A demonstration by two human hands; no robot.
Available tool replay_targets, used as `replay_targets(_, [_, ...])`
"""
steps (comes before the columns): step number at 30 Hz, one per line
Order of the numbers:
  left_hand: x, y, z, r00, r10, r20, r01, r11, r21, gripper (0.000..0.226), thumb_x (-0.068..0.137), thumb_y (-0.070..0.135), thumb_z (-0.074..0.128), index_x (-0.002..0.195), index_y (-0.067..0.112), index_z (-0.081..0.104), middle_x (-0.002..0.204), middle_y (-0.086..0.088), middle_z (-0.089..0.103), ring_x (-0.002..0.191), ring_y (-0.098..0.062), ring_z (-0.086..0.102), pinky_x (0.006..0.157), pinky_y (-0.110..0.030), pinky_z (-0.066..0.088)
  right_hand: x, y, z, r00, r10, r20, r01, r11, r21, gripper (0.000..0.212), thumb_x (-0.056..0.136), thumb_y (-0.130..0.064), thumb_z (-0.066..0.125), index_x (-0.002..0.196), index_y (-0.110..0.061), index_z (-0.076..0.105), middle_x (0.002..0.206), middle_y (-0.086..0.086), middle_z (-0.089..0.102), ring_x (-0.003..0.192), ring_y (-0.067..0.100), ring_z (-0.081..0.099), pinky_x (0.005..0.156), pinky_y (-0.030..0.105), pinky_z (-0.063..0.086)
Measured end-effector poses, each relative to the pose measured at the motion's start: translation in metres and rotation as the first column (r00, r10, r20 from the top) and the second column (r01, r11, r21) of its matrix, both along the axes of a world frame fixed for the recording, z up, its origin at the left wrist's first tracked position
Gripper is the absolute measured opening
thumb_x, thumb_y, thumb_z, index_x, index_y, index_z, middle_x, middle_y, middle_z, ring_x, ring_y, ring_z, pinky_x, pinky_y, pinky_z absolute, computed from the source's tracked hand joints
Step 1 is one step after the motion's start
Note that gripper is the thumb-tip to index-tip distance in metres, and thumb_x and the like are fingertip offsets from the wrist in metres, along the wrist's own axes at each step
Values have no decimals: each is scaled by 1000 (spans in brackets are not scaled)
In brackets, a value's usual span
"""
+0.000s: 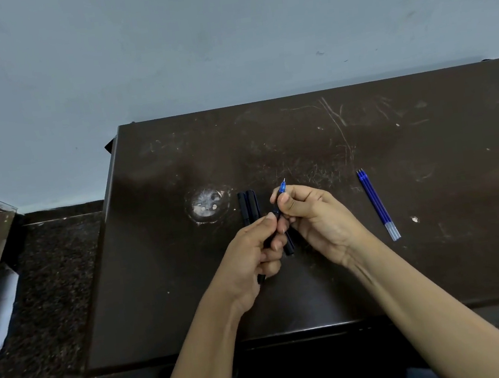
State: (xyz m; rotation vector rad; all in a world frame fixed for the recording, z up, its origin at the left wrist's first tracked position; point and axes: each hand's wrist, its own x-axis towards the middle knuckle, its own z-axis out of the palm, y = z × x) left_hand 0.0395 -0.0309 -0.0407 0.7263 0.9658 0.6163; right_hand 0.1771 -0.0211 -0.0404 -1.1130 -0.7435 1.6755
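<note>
Head view. Left hand (249, 251): fingers curled round a black pen barrel (261, 278), bracing it just above the table (439, 259). Right hand (317, 215): fingers pinch the blue refill (282, 188) near its tip, in line with the barrel, probably seating it. Two black pens (247, 204) lie just beyond the left hand. Another dark piece (289, 245) lies under the hands, crowding the work. The spare refills (377, 204) sit well apart on the right.
</note>
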Motion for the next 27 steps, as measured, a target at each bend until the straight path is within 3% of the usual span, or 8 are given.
replay_targets(6, [-5,2,5,955,35,294,34,973,-227,32,92,34,49,65,21,61,51,10,38,38,-2,27,32,-12,22,5,2,3,984,82,-157,-78,996,29,12,81,-20,60,83,-9,66,59,3,61,53,11,61,61,20,52])
replay_targets(9, [-2,0,0,990,54,-131,-36,990,138,34,99,30,44,71,22,61,54,11,44,42,-2,33,37,-13,28,-1,1,3,999,23,-36,-21,999,33,16,87,-17,57,93,-5,67,59,2,59,53,9,54,62,23,48])
replay_targets(12, [0,-6,-10,738,329,-590,181,746,641,19,96,30,52,83,24,65,61,10,59,55,-5,55,50,-17,42,-6,0,0,995,-85,56,86,996,-26,19,87,-15,61,96,1,68,60,-2,62,52,4,53,57,18,49])
replay_targets(16, [1,-11,-16,527,456,-717,378,630,678,15,95,35,52,96,25,62,72,11,60,63,-7,57,53,-27,45,-9,0,-3,979,-192,67,199,972,-124,17,86,-8,63,96,6,68,73,7,62,54,2,52,57,13,45])
replay_targets(18, [4,-11,-15,565,437,-700,332,656,678,16,96,34,51,92,25,63,68,9,60,60,-6,56,51,-22,42,-9,-1,-3,978,-204,47,209,968,-143,17,87,-5,62,97,7,67,75,7,64,53,1,57,60,14,47])
replay_targets(21, [8,-8,-11,735,329,-593,142,780,609,22,95,30,53,76,28,65,57,7,57,52,-2,51,48,-14,38,-6,-1,0,982,-178,70,183,980,-79,14,85,-7,63,91,5,68,73,9,62,53,2,52,67,23,46])
replay_targets(24, [6,-3,-4,933,143,-331,-40,954,298,38,98,30,48,63,26,62,50,9,43,37,-1,34,35,-13,28,-1,-1,5,992,-101,76,101,995,6,12,85,-6,61,89,3,68,71,8,63,50,7,53,62,23,46])
replay_targets(27, [-1,1,1,997,23,-71,-18,998,59,39,100,33,44,65,23,59,51,10,37,36,0,22,31,-13,17,5,-1,11,999,-2,37,0,999,52,13,88,-2,55,92,1,67,76,9,66,54,15,57,60,22,51])
